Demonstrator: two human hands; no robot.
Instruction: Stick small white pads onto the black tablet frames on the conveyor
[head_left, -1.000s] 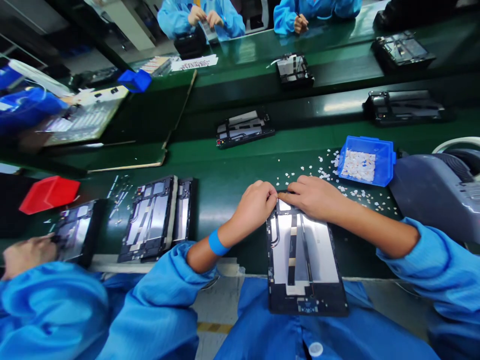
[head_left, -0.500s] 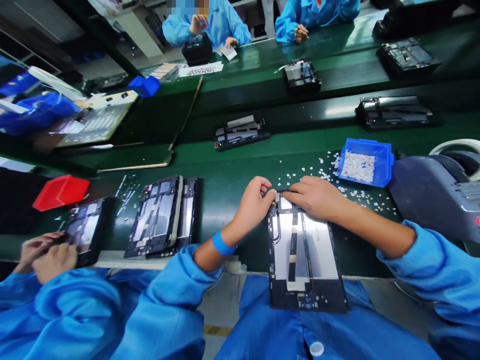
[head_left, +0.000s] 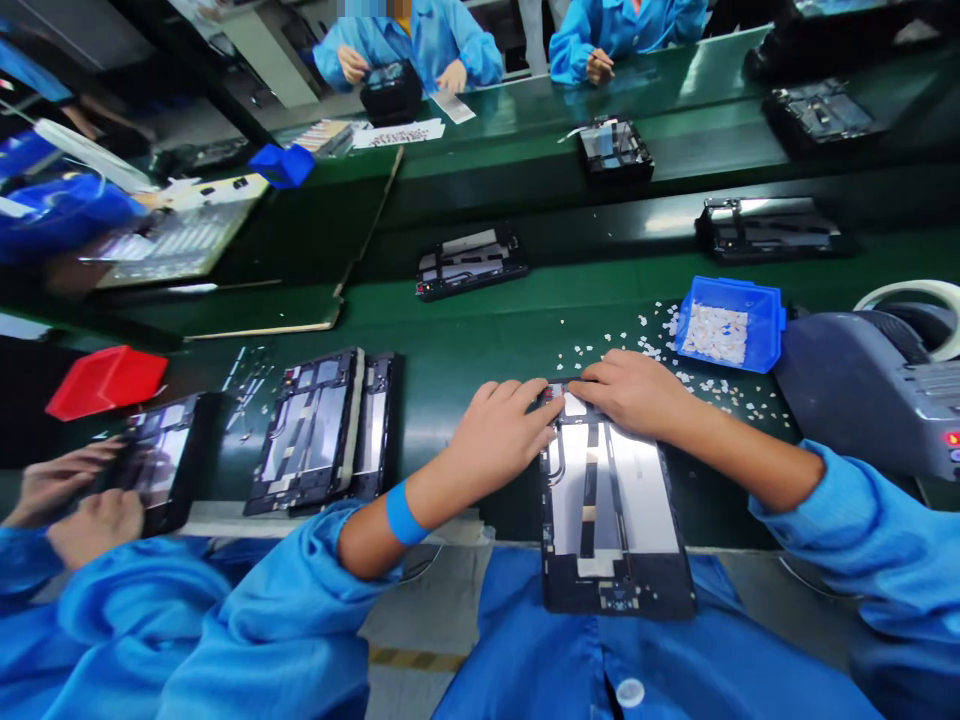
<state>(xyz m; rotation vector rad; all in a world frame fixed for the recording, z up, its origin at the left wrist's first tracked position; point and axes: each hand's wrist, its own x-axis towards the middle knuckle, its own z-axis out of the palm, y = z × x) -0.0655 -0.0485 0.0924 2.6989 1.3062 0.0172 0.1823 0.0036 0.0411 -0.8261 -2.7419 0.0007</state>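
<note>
An opened tablet (head_left: 637, 500) with a silvery inside and dark frame lies at the table's front edge, its near end over my lap. My left hand (head_left: 502, 435), with a blue band at the wrist, rests on its top left corner, thumb and fingers gripping that corner. On the top edge, right beside it, my right hand (head_left: 626, 390) presses with its fingers together; whether anything small is under the fingertips is hidden. Small white pieces (head_left: 652, 340) lie scattered beyond the tablet, near a blue tray (head_left: 772, 325) holding many more.
Stacked tablets (head_left: 311, 430) stand to the left, then a red tray (head_left: 109, 380) and a co-worker's hands (head_left: 97, 500) at another tablet. A grey machine (head_left: 862, 390) is at the right. Devices (head_left: 472, 262) sit on the belt; two people in blue sit across.
My left hand has turned from a pinch at the top edge to lying over the tablet's left corner, its forearm lower and further left. Devices on the belt have shifted slightly.
</note>
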